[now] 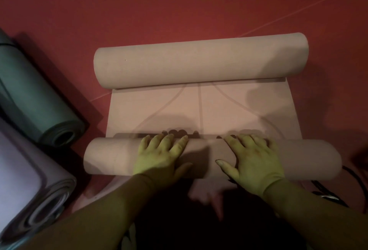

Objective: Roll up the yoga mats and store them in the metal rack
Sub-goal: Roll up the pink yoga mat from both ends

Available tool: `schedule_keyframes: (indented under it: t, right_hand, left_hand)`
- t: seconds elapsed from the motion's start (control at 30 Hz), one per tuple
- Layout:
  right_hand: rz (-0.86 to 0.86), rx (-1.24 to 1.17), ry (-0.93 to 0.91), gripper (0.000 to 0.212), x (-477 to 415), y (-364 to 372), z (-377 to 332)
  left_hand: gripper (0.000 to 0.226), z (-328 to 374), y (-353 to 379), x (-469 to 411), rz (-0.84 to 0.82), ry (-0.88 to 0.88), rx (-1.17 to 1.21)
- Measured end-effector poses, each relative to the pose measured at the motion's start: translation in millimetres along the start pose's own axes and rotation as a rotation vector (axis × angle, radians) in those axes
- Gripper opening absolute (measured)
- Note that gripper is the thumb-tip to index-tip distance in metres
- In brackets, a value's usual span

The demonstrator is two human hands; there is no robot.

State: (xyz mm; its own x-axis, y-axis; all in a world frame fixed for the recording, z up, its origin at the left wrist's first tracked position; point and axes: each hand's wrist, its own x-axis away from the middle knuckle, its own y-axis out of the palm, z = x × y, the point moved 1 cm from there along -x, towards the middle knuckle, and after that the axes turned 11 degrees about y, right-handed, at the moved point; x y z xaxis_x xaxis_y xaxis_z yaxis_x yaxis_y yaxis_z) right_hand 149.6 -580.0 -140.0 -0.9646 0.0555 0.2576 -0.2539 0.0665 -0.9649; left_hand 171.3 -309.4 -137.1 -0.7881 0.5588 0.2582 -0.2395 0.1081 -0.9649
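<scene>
Yoga studio — rolled mats [201, 60], red floor [179, 0]

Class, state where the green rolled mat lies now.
Head view: the green rolled mat lies at the far left, left of the pink mat and just beyond the lilac rolled mat.

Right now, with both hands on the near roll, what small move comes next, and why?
Probably push the near roll forward a little with even pressure: the left hand and right hand rest flat on it, and a flat stretch lies unrolled between it and the far roll.
</scene>
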Motion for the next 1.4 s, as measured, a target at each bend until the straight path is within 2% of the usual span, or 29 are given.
schedule_keyframes:
  t: [0.17,0.33,0.53,0.87,1.03,1.27,1.4]
  right_hand:
    - [-0.005,0.010,0.011,0.076,-7,-6,0]
    - [0.082,-0.009,0.025,0.073,6,-5,-7]
    - [0.048,-0.011,0.046,0.071,-8,-5,-8]
    - [0.068,-0.028,0.052,0.072,-12,-1,-6]
    - [0.035,-0.009,0.041,0.072,-16,-8,-6]
    - [0.133,0.015,-0.025,0.075,-9,-7,-3]
    - [0.125,-0.007,-0.019,0.072,-19,-7,-4]
  left_hand:
    - [0.073,-6,-2,-9,0.003,0.020,0.010]
    - [0.071,-11,-6,-16,0.001,0.021,0.028]
    - [0.080,-16,-15,-25,-0.094,0.001,0.078]
    - [0.080,-6,-6,-9,-0.004,-0.028,0.011]
    - [0.080,-10,-7,-17,-0.028,-0.040,0.035]
    - [0.084,-17,-15,-27,-0.035,-0.060,0.054]
    - [0.090,-19,-21,-32,-0.090,-0.061,0.064]
